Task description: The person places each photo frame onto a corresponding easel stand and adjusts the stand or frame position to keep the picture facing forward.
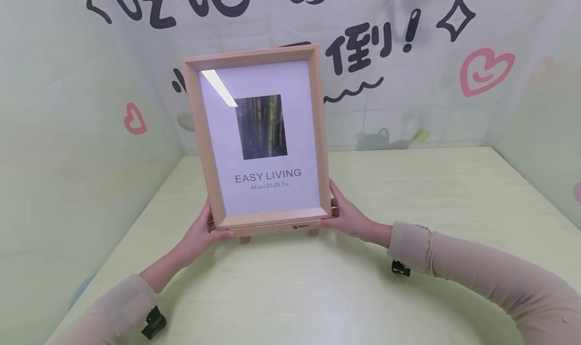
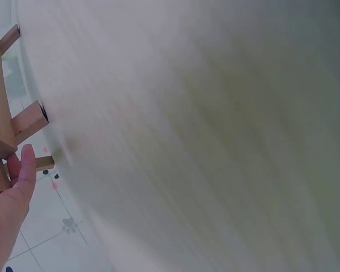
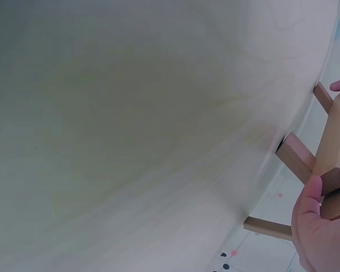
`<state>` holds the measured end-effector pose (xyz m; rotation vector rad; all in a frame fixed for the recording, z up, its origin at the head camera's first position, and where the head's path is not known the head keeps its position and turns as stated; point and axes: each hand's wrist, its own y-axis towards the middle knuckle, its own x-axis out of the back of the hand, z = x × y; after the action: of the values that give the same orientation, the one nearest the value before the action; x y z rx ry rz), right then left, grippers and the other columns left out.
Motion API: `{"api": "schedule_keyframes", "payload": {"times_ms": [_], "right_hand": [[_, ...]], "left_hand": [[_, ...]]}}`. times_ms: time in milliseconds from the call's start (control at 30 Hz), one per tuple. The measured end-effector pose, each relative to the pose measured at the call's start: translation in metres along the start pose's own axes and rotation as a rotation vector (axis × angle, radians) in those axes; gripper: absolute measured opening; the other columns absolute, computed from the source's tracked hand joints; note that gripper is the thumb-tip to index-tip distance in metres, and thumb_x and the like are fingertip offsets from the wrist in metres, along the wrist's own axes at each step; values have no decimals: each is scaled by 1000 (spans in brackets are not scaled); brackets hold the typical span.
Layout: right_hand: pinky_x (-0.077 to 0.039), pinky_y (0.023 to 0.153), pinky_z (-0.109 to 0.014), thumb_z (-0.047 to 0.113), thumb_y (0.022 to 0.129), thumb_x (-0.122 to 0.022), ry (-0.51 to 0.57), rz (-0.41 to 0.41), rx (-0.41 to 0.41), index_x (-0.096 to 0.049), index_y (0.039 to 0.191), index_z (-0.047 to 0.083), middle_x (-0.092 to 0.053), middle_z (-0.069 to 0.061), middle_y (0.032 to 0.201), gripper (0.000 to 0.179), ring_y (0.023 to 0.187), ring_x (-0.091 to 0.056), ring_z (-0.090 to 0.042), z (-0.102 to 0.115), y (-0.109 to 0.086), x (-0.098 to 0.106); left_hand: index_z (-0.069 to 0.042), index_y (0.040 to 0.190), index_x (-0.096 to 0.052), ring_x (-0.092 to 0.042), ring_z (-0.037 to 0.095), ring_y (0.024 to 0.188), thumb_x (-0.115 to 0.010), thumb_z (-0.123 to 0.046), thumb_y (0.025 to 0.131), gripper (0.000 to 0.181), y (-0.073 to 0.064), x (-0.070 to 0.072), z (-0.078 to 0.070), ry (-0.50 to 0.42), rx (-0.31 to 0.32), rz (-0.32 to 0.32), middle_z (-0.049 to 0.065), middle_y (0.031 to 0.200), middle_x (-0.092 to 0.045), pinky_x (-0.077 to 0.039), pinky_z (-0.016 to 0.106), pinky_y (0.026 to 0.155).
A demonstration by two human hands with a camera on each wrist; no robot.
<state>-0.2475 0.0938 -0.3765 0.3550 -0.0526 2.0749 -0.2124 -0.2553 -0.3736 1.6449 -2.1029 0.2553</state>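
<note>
A light wood picture frame (image 1: 268, 138) stands upright, leaning back a little, on a small wooden easel (image 1: 272, 228). Behind its glass is a white sheet with a bamboo picture and the words EASY LIVING. My left hand (image 1: 197, 238) grips the left end of the easel's ledge, thumb in front, fingers partly hidden behind. At the other end my right hand (image 1: 351, 218) holds the ledge the same way, near a small dark logo. In the right wrist view the easel's legs (image 3: 297, 156) jut toward the table; whether they touch it I cannot tell.
A pale wood-grain table (image 1: 290, 289) spreads around the easel. Behind it hangs a white backdrop (image 1: 408, 108) with black lettering and a pink heart (image 1: 486, 72). Pale panels rise on both sides. Black straps (image 1: 154, 322) sit at the sleeve cuffs.
</note>
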Motion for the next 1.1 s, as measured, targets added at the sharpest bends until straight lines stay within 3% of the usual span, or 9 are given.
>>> {"api": "schedule_keyframes", "payload": {"times_ms": [233, 533, 867, 1100], "right_hand": [[-51, 88, -37, -4, 81, -63, 13, 3, -7, 8, 147, 20, -46, -30, 121, 100, 104, -57, -37, -1, 0, 1], [-52, 87, -38, -4, 81, -62, 16, 4, -12, 10, 147, 19, -42, -32, 126, 100, 104, -56, -39, 0, -3, 5], [-51, 87, -39, -4, 82, -62, 11, 2, -18, 11, 147, 19, -38, -32, 129, 100, 105, -55, -40, -3, -3, 13], [-51, 87, -39, -3, 82, -62, 23, 6, -16, 10, 147, 21, -36, -32, 131, 100, 106, -55, -41, -3, -4, 18]], "left_hand": [[-31, 147, 5, -45, 40, 116, -71, -8, 78, 105, 1, 0, 0, -5, -10, 2, 24, 135, -35, -46, 23, 90], [-29, 147, 5, -45, 41, 117, -71, -7, 78, 105, 4, -4, 0, -19, -20, 11, 25, 137, -33, -47, 30, 92], [-32, 147, 4, -45, 40, 117, -71, -8, 78, 104, 11, -9, 2, -36, -34, 22, 23, 138, -33, -49, 26, 88], [-28, 147, 5, -44, 41, 118, -70, -7, 79, 104, 17, -13, 0, -43, -48, 28, 24, 137, -32, -48, 32, 92]]}}
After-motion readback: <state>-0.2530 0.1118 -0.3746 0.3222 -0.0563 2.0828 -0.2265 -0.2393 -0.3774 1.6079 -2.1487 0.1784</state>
